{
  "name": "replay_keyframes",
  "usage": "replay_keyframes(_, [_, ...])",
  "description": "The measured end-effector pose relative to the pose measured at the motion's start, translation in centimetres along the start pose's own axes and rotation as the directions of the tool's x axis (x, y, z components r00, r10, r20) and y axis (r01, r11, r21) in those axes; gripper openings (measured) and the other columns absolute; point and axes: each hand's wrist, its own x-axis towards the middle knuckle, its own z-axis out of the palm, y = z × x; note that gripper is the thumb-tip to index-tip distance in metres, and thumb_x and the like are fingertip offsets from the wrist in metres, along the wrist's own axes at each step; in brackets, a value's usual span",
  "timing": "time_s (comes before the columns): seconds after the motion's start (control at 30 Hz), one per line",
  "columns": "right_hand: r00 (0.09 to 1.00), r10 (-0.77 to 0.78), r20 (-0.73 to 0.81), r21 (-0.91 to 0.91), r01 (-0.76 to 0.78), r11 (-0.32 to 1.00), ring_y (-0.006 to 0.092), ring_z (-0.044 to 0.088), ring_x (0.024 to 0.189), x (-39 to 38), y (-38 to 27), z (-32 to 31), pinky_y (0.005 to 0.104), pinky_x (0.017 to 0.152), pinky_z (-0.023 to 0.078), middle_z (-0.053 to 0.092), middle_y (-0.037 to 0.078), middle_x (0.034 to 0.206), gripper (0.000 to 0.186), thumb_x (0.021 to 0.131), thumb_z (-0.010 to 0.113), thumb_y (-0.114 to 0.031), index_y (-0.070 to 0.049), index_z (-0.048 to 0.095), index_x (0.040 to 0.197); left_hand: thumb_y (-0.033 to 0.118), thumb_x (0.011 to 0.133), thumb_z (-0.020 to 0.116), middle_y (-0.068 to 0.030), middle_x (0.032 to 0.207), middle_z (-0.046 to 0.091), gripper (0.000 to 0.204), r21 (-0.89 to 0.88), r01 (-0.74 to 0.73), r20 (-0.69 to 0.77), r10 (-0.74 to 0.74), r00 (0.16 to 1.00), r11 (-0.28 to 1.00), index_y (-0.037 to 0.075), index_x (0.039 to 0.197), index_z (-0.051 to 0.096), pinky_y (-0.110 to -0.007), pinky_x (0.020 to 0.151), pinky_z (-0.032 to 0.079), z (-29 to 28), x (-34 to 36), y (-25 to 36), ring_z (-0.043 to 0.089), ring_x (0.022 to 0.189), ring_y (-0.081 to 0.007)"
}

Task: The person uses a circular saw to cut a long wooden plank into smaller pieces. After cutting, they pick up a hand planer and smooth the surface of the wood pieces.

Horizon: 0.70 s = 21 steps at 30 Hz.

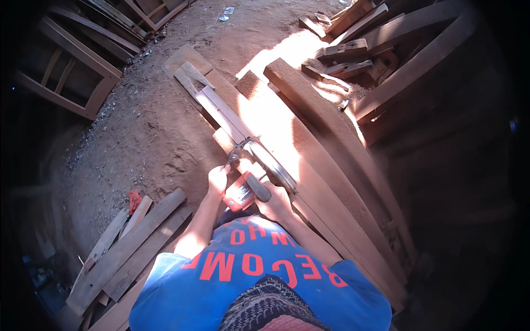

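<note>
A red handheld circular saw [239, 193] with a dark grey handle and a long silver guard rests on a narrow pale board [222, 115]. My right hand [276, 204] is wrapped round its rear handle. At its front left, the fingers of my left hand [218, 179] close on a small metal fitting; the fingertips are partly hidden. The saw's blade is out of sight. Ahead of it, the narrow board runs away toward a short wood offcut [193, 77]. Both lie along a stack of thick planks [326, 182].
Lower left lies a pile of loose boards [127, 254] with a red scrap [134, 201]. Wooden frames [83, 71] lean at the upper left. Timber offcuts [348, 60] and a curved beam [419, 66] crowd the upper right. The dirt floor [149, 143] carries wood shavings.
</note>
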Motion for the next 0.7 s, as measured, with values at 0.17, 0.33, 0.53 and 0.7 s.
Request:
replay_keyframes(0.17, [0.999,0.027,0.028,-0.006,-0.027,1.0,0.0371,0.074,0.081,0.3,-0.5,0.2,0.0417,0.073,0.058,0.073,0.02,0.086,0.023,0.084,0.077,-0.012,-0.003,0.07,0.104,0.017,0.105,0.06,-0.005,0.088,0.069,0.023,0.125,-0.026,0.06,0.019,0.998,0.992,-0.002,0.103,0.072,-0.028,0.078,0.049,-1.8,1.1,-1.5,0.061,0.082,-0.0123])
replay_keyframes(0.33, [0.998,0.056,0.031,0.023,-0.057,0.998,0.0391,0.072,0.082,1.3,-1.4,0.2,0.0449,0.071,0.056,0.072,0.02,0.084,0.021,0.083,0.076,-0.011,-0.004,0.07,0.103,0.018,0.106,0.059,-0.0049,0.086,0.067,0.023,-0.031,0.003,0.121,0.001,0.993,1.0,-0.002,0.102,0.069,-0.029,0.073,0.051,-1.9,2.0,-0.9,0.062,0.079,-0.0132])
replay_keyframes(0.53, [0.99,0.121,0.07,0.032,-0.123,0.992,0.0395,0.072,0.084,2.1,-1.9,0.5,0.0461,0.074,0.055,0.072,0.02,0.087,0.025,0.083,0.074,-0.013,-0.006,0.071,0.107,0.02,0.105,0.062,-0.0045,0.082,0.065,0.025,-0.123,0.086,0.133,-0.069,0.989,0.989,0.003,0.088,0.064,-0.028,0.069,0.052,-1.9,2.5,1.1,0.062,0.073,-0.0139])
replay_keyframes(0.7, [0.992,0.109,0.067,0.042,-0.112,0.993,0.0397,0.071,0.084,3.4,-2.4,1.2,0.0461,0.073,0.055,0.071,0.019,0.084,0.023,0.082,0.071,-0.012,-0.007,0.07,0.105,0.02,0.105,0.062,-0.0045,0.081,0.065,0.026,-0.107,0.036,0.152,-0.019,0.988,0.994,0.001,0.089,0.065,-0.027,0.066,0.049,-2.9,3.8,1.9,0.061,0.071,-0.0128])
